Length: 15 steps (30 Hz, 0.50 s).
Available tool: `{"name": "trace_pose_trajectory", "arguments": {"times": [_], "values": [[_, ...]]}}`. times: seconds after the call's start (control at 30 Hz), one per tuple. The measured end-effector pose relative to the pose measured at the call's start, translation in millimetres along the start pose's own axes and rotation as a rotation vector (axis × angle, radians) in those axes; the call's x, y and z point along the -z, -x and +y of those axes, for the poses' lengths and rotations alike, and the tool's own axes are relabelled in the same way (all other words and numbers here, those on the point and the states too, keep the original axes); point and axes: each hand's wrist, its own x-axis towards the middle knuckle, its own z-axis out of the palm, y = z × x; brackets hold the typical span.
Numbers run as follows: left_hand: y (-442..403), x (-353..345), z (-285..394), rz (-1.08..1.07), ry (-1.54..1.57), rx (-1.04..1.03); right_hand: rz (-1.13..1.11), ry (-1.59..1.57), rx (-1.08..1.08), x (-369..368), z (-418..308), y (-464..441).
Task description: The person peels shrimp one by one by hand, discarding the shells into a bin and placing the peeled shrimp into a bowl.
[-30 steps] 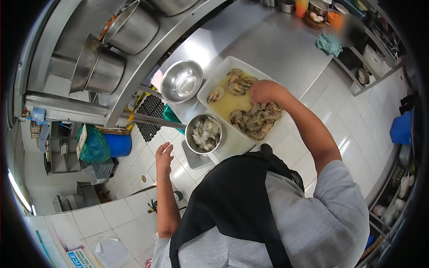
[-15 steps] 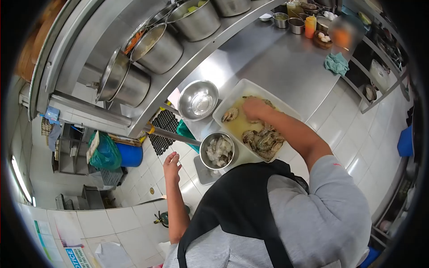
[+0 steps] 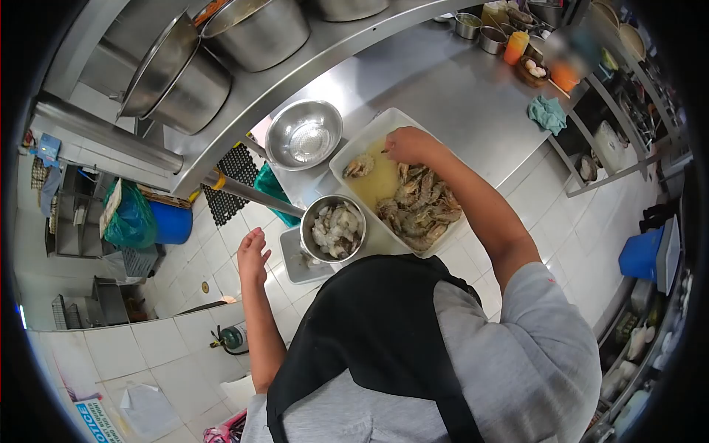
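Note:
My right hand (image 3: 410,146) is over the far end of a white plastic tub (image 3: 353,193), fingers curled together and tips pointing down. Whatever they may hold is hidden. Cloudy yellowish liquid (image 3: 378,177) covers the tub's bottom. Shell-on shrimp (image 3: 419,203) are heaped along its right side, below my right forearm, and a small clump of shrimp (image 3: 360,165) lies at the left wall. My left hand (image 3: 253,255) hangs in the air, fingers loosely bent and apart, holding nothing. To its right, a steel pot (image 3: 304,238) contains pale peeled shrimp (image 3: 337,230).
An empty steel bowl (image 3: 303,134) stands left of the tub. A grey tray (image 3: 295,269) sits under the pot's near side. Overhead left runs a shelf (image 3: 255,96) with steel pots (image 3: 258,33). A green cloth (image 3: 547,114) and sauce bottle (image 3: 516,47) are on the far counter.
The view has shifted, so most things appear lower left or higher. My right hand has lifted slightly toward the tub's far rim. The shrimp heap now shows stretching farther up the tub's right side.

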Motion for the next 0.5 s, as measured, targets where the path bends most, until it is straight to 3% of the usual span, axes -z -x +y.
{"name": "trace_pose_trajectory", "arguments": {"times": [0.3,0.5], "values": [[2,4,-1,-0.064,0.061,0.026,0.11,-0.029,0.039,-29,-2,-13],[8,15,15,-0.115,0.079,-0.027,-0.166,0.319,-0.017,-31,-21,3]]}}
